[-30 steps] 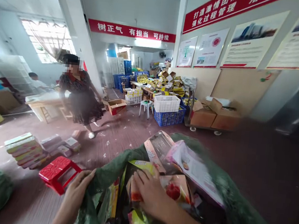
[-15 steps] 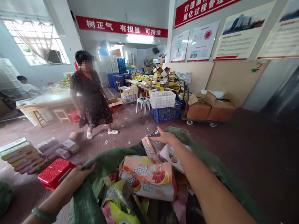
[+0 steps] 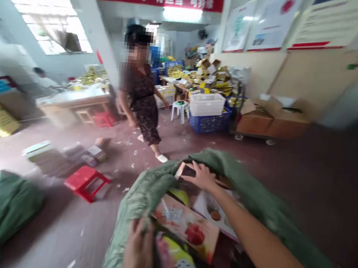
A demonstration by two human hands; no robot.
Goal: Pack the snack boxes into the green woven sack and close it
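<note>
Now your left hand (image 3: 139,249) grips the near edge of the green sack (image 3: 256,193), while your right hand (image 3: 200,175) lies spread on a flat carton (image 3: 185,170) at its far rim; beyond that, open floor (image 3: 306,164) and a walking person (image 3: 143,92).

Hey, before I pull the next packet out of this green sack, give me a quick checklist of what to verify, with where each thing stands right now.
1. Left hand gripping the near rim of the green sack: ok.
2. Right hand on the flat packet at the far rim: ok, touching; firm grasp: cannot tell.
3. Sack mouth open, packets exposed: ok.
4. Floor beside the sack free: not ok, red stool close on the left.
5. Passer-by clear of the sack: not ok, walking close by.
</note>
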